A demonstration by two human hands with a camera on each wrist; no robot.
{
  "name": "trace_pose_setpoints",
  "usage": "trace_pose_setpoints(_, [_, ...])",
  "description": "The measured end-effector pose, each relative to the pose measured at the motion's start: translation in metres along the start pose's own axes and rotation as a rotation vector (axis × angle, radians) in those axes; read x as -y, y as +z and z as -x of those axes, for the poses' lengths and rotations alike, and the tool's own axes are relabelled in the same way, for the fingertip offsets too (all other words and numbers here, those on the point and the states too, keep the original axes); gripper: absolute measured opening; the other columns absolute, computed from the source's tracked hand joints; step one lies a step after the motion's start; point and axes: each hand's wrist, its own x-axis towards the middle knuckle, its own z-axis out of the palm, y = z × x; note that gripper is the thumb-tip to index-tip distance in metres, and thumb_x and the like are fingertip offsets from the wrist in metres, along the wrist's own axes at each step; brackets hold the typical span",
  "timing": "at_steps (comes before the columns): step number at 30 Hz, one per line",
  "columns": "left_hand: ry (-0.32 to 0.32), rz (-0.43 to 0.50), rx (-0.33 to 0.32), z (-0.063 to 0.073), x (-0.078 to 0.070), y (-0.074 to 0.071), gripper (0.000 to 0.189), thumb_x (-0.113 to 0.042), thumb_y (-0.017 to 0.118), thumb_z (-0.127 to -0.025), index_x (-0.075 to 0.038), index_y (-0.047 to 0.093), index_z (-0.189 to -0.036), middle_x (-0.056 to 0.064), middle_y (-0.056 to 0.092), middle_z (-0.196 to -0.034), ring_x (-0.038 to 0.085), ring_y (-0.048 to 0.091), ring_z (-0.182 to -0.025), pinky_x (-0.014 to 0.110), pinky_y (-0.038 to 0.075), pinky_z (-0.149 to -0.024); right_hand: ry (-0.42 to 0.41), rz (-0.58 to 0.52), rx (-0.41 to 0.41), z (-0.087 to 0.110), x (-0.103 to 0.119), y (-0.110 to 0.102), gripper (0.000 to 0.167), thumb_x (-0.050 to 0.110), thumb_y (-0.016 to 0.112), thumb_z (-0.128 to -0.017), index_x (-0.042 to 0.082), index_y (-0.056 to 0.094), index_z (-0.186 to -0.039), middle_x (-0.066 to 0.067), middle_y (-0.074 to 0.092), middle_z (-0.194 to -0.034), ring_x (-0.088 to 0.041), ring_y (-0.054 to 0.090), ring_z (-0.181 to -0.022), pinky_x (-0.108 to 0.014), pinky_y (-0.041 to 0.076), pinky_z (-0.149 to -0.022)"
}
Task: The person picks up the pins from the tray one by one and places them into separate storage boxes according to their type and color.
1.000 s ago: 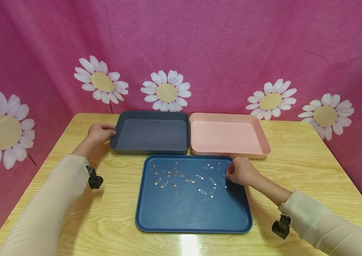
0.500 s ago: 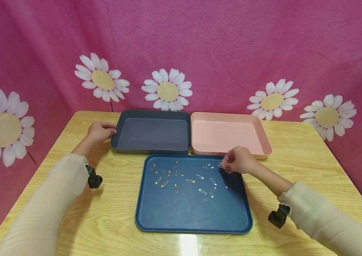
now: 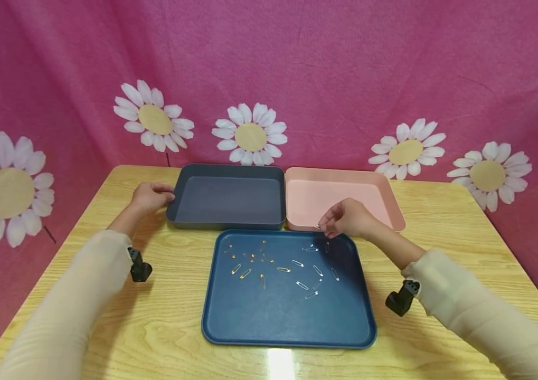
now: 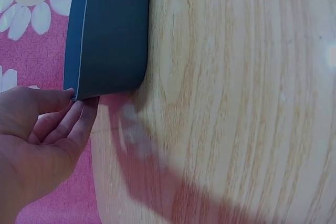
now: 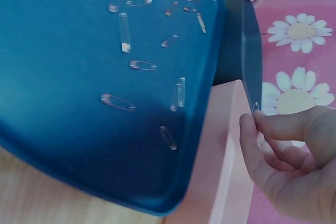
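Observation:
My right hand (image 3: 351,217) pinches a silver safety pin (image 5: 255,107) between thumb and index finger, over the near rim of the pink tray (image 3: 313,190). My left hand (image 3: 150,197) grips the left edge of the dark grey tray (image 3: 230,200); in the left wrist view its thumb lies at the rim and its fingers are against the outer wall. Nearer to me lies the blue tray (image 3: 259,322). Gold safety pins (image 3: 283,269) are scattered on its left half, and several silver safety pins (image 3: 302,285) on its right half.
The dark grey and pink trays stand side by side behind the blue one on a wooden table (image 3: 169,306). A pink curtain (image 3: 326,74) with printed daisies hangs behind the table's far edge. Each wrist carries a small black camera (image 3: 141,266).
From the right side of the blue tray, my right hand has picked up a silver safety pin and moved away from me and leftward to the pink tray. My left hand stays at the dark grey tray.

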Motion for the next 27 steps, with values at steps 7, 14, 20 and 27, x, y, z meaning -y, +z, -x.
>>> trace_pose_setpoints(7, [-0.009, 0.009, 0.008, -0.001, 0.002, 0.0, 0.041, -0.015, 0.055, -0.096, 0.005, 0.055, -0.131, 0.025, 0.057, -0.13, -0.007, 0.052, -0.071, 0.033, 0.054, -0.095, 0.046, -0.015, 0.009, -0.015, 0.015, -0.008, 0.019, -0.005, 0.066, -0.084, -0.012, 0.068, -0.102, -0.013, 0.074, -0.082, -0.015, 0.07, -0.071, -0.039, 0.06, -0.082])
trace_pose_setpoints(14, [-0.012, 0.015, 0.028, -0.001, 0.002, -0.003, 0.042, -0.017, 0.057, -0.095, 0.004, 0.055, -0.132, 0.024, 0.058, -0.129, -0.008, 0.055, -0.071, 0.034, 0.052, -0.097, 0.032, -0.035, 0.042, -0.031, 0.028, -0.01, 0.023, -0.005, 0.065, -0.085, -0.015, 0.066, -0.106, -0.014, 0.073, -0.083, -0.017, 0.072, -0.073, -0.047, 0.056, -0.089])
trace_pose_setpoints(20, [-0.039, 0.08, 0.046, -0.003, 0.001, -0.006, 0.041, -0.015, 0.056, -0.095, 0.003, 0.055, -0.131, 0.015, 0.059, -0.121, -0.006, 0.057, -0.073, 0.036, 0.051, -0.1, 0.036, -0.036, 0.058, -0.046, 0.041, -0.014, 0.026, -0.003, 0.065, -0.086, -0.015, 0.065, -0.109, -0.014, 0.074, -0.087, -0.022, 0.073, -0.078, -0.047, 0.054, -0.091])
trace_pose_setpoints(27, [-0.058, 0.126, 0.061, -0.003, 0.003, -0.006, 0.04, -0.013, 0.054, -0.097, 0.003, 0.053, -0.134, 0.021, 0.054, -0.133, 0.005, 0.061, -0.09, 0.038, 0.048, -0.105, 0.081, -0.139, 0.078, -0.065, 0.056, -0.016, 0.031, -0.003, 0.065, -0.086, -0.017, 0.061, -0.114, -0.002, 0.072, -0.073, -0.011, 0.069, -0.067, -0.046, 0.054, -0.09])
